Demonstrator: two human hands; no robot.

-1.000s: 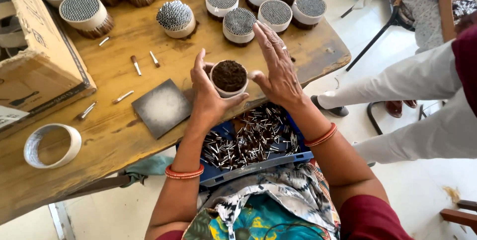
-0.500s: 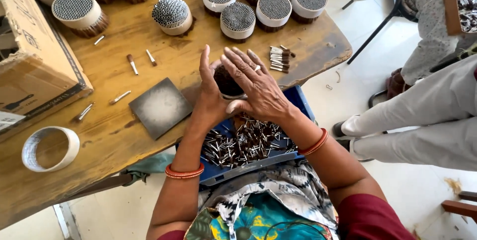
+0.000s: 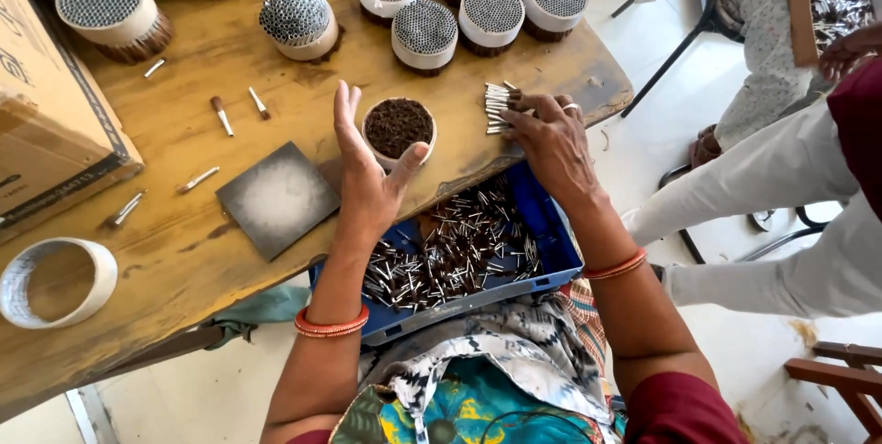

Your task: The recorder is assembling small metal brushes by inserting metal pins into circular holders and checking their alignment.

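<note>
My left hand (image 3: 367, 168) cups a small white ring (image 3: 398, 130) packed with brown-tipped tubes, standing on the wooden table (image 3: 184, 251); thumb and fingers press its sides. My right hand (image 3: 549, 136) rests fingers-down on a small stack of silver tubes (image 3: 497, 108) lying on the table to the right of the ring. A blue tray (image 3: 542, 224) full of loose silver and brown tubes sits on my lap at the table's edge, below both hands.
Several filled white rings (image 3: 492, 14) stand along the table's far side. A dark square plate (image 3: 277, 198), loose tubes (image 3: 220, 115), an empty white ring (image 3: 55, 281) and a cardboard box (image 3: 46, 132) lie left. Another person in white (image 3: 781, 187) sits at right.
My right hand lifted off the ring's top and moved right onto the stack of tubes. My left hand stays on the ring, which is uncovered now.
</note>
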